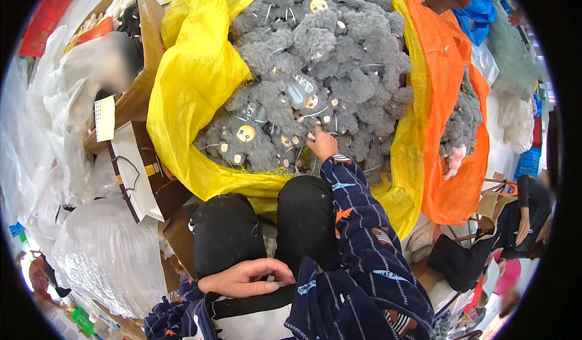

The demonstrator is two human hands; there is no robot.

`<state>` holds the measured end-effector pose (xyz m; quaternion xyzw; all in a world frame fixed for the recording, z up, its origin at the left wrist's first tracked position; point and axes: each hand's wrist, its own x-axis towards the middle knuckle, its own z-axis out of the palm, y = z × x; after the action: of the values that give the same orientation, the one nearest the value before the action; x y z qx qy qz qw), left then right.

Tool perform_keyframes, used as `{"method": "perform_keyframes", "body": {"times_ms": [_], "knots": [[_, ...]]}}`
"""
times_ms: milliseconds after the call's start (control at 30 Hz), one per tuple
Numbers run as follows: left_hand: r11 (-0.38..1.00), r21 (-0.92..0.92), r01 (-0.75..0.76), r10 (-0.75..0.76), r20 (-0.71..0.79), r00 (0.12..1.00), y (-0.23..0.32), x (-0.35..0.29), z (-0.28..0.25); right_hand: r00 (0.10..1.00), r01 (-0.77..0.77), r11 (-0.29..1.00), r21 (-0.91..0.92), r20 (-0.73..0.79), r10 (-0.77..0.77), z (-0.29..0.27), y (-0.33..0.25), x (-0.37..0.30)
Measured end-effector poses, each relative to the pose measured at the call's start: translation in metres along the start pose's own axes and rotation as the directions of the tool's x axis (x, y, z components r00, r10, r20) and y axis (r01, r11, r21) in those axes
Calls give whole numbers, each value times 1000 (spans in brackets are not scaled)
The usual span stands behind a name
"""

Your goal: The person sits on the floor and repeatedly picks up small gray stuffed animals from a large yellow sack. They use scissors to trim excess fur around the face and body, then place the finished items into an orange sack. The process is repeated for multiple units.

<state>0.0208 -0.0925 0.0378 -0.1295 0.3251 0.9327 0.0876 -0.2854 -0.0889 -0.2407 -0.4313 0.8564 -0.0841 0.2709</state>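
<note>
A big heap of fluffy grey plush toys [321, 55] fills a yellow woven sack [188, 103] in front of my knees. Small doll faces [245, 133], pale paws and thin white cords show among the fur. My right hand [322, 144] reaches to the near part of the heap, its fingers pinched on the grey fur of one plush toy. Which part of that toy they grip is partly hidden. My left hand [245, 278] rests over my lap, fingers loosely curved and thumb apart, holding nothing that I can see.
An orange woven sack [451, 176] with more grey plush stands at the right. Cardboard boxes [142, 49] and clear plastic bags [103, 249] crowd the left. A paper bag [133, 170] leans by the yellow sack. Another person's hand [522, 226] shows at the far right.
</note>
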Motion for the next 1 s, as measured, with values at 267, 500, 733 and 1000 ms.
{"method": "perform_keyframes", "body": {"times_ms": [267, 500, 733, 1000], "knots": [[996, 2, -93, 93, -63, 994, -5, 1, 15, 988, 31, 985, 168, -153, -5, -69, -23, -58], [944, 184, -272, 297, -121, 947, -27, 11, 18, 911, 322, 774, 546, -402, -95, -166, -41, -175], [861, 175, -478, 509, -269, 818, -43, 34, 13, 895, 444, 661, 605, -341, -289, -174, -103, -326], [916, 240, -320, 381, -274, 883, -66, 7, 47, 820, 550, 667, 502, -173, -546, -176, -107, -366]]}}
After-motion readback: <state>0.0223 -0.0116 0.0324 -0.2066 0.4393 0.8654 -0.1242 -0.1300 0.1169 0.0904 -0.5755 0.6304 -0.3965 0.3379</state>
